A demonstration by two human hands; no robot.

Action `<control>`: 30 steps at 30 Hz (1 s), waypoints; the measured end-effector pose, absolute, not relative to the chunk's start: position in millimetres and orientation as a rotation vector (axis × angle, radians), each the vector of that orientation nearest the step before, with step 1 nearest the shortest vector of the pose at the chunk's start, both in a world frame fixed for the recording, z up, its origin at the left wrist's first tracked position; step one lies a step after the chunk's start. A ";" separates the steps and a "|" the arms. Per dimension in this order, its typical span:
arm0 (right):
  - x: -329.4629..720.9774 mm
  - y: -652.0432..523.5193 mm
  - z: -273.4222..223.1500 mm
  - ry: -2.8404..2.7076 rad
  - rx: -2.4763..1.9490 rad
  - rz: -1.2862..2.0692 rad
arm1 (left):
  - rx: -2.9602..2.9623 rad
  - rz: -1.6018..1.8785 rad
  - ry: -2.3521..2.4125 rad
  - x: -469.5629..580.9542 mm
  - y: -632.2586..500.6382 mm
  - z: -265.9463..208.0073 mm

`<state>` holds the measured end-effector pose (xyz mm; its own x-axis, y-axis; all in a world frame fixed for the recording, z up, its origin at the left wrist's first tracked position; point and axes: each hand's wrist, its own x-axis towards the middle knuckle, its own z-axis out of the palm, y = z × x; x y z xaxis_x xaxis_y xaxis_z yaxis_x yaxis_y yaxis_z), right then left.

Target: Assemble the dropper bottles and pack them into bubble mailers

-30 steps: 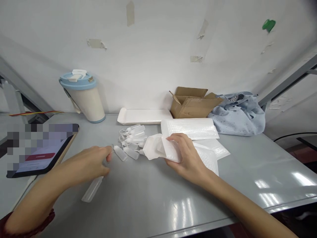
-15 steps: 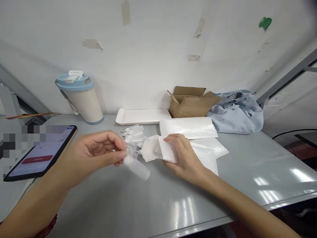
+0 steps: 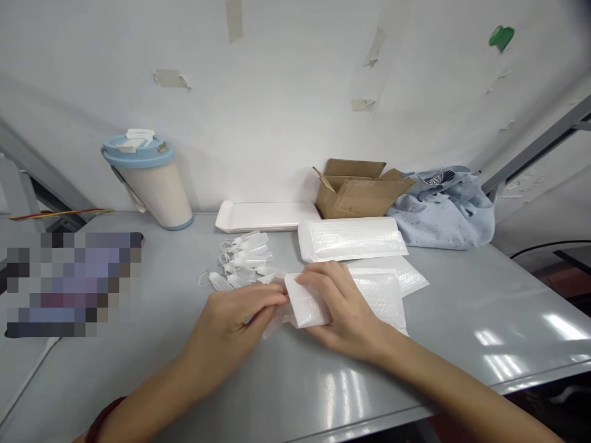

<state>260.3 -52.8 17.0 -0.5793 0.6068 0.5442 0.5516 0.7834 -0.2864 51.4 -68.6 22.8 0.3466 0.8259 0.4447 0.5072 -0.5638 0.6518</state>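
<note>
My right hand (image 3: 341, 307) grips a small white bubble mailer (image 3: 307, 301), its open end turned to the left with the flap hanging out. At that opening is my left hand (image 3: 244, 320), closed, fingertips pinched at the mouth of the mailer. The small translucent plastic bottle it carried is mostly hidden behind the fingers and the mailer. Just beyond my left hand lies a loose pile of similar small bottles (image 3: 252, 252) with white caps and thin loops. Another flat bubble mailer (image 3: 381, 295) rests on the table behind my right hand.
Farther back lie a bubble mailer (image 3: 353, 239) and a stack of white mailers (image 3: 270, 216). An open cardboard box (image 3: 362, 195) and a light blue cloth bag (image 3: 447, 212) stand by the wall. At left are a tumbler (image 3: 157, 187) and a blurred-out phone (image 3: 74, 286) with a cable.
My left hand has moved right, bringing the bottle from beside the mailer to its opening. The right hand, still holding the mailer, has shifted slightly toward me.
</note>
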 end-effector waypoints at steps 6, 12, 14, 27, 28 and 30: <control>262.1 -51.7 17.9 -2.347 -0.866 0.070 | 2.706 1.271 1.234 48.4 -78.0 14.1; 268.1 -44.8 18.2 -2.278 -0.981 0.048 | 2.416 1.075 1.802 18.6 -47.7 33.2; 269.5 -43.0 17.7 -2.261 -1.023 0.051 | 2.315 0.875 1.906 2.3 -33.3 36.2; 270.7 -39.5 15.8 -2.283 -1.042 0.035 | 2.197 0.726 1.806 -9.8 -14.2 19.5; 271.0 -39.4 16.0 -2.282 -1.045 0.032 | 2.170 0.748 1.815 -10.7 -15.0 22.0; 271.6 -38.8 16.2 -2.287 -1.050 0.028 | 2.069 0.790 1.838 -13.3 -17.7 29.4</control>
